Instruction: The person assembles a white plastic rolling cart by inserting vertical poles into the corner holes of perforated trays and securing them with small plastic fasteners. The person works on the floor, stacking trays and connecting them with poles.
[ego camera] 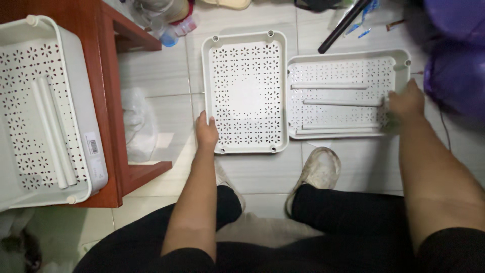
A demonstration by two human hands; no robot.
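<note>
1. The left hand (206,132) has its fingers closed on the lower left edge of a white perforated tray (245,91) that lies on the tiled floor (161,71).
2. The right hand (404,103) rests, fingers loosely curled, on the right edge of the second tray (348,65), beside the white tubes (328,87) in it; whether it pinches one, I cannot tell.
3. This looks like sorting of parts; lifting a tube would need a firm pinch.

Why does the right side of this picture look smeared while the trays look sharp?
Head view: the two white trays on the floor, left one, are crisp under soft even light; the right hand is slightly motion-blurred, and the purple shapes at the frame edge are blurred too, while faint glare sits on the tiles.
</note>
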